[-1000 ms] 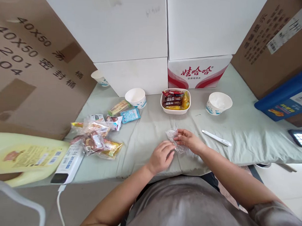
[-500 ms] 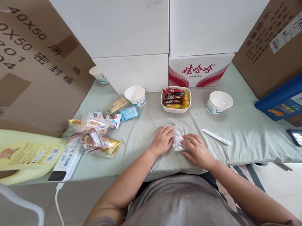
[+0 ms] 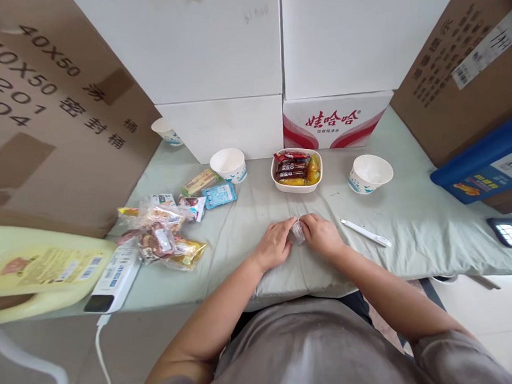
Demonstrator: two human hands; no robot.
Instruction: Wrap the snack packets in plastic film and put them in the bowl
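A crumpled piece of clear plastic film (image 3: 298, 232) lies on the cloth-covered table between my hands, partly hidden by the fingers. My left hand (image 3: 274, 244) presses against its left side, fingers together and thumb tucked below. From the right, my right hand (image 3: 321, 234) has its fingers curled over the film. Just beyond them stands a white tray (image 3: 296, 188) with red, brown and yellow wrapped snacks. A white utility knife (image 3: 365, 233) rests to the right of my right hand.
White paper bowls stand behind left (image 3: 229, 165) and right (image 3: 370, 173). Packaged snacks (image 3: 165, 233) are heaped at left, near a yellow jug (image 3: 44, 273) and a power bank (image 3: 114, 276) with a cable. White boxes (image 3: 220, 128) form the back. A blue container (image 3: 482, 162) and phone (image 3: 509, 232) are at right.
My hands have drawn closer together, the right one moving left and slightly away from my body. The plastic film is squeezed into a smaller bunch. The camera view has shifted slightly.
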